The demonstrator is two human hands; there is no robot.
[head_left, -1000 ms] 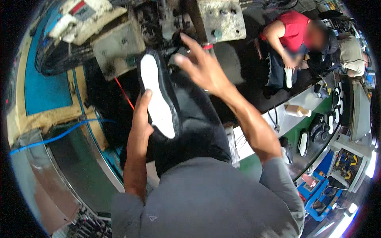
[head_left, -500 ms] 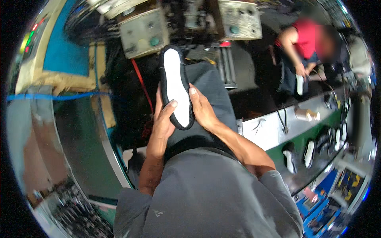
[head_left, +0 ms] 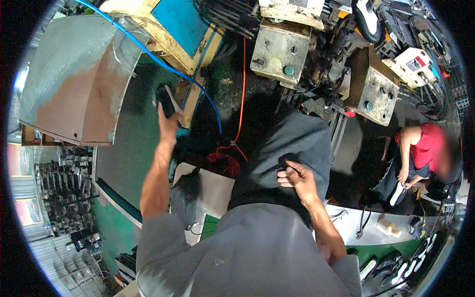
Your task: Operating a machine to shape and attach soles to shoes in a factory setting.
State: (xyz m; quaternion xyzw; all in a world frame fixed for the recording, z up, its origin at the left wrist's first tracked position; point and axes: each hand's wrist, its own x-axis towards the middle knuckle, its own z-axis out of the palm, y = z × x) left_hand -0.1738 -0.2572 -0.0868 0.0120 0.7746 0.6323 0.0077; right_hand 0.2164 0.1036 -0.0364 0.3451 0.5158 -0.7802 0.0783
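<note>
Our left hand [head_left: 169, 123] was closed around the near end of a black shoe [head_left: 166, 101] with a pale edge showing along its right side, gripping it out to the left, above or at the far part of a dark green belt [head_left: 116, 166]; we could not tell whether the shoe touched the belt. Our right hand [head_left: 303, 184] was partly open and free, its fingers loosely curled, just over the dark trousers [head_left: 302, 138]; whether it brushed the cloth was unclear to us.

To the left of the belt we had a grey metal hood [head_left: 64, 84] with a rusty brown patch, and a blue hose [head_left: 148, 53] ran past it. A red hose [head_left: 242, 99] hung further right, near a grimy control box [head_left: 277, 54] with a green button. On our near right, a pale bench [head_left: 352, 232] carried a bottle [head_left: 387, 226], with white-soled shoes [head_left: 409, 269] lying beyond its near edge. At the far right, a co-worker [head_left: 428, 146] in a red top handled another white-soled shoe [head_left: 397, 193].
</note>
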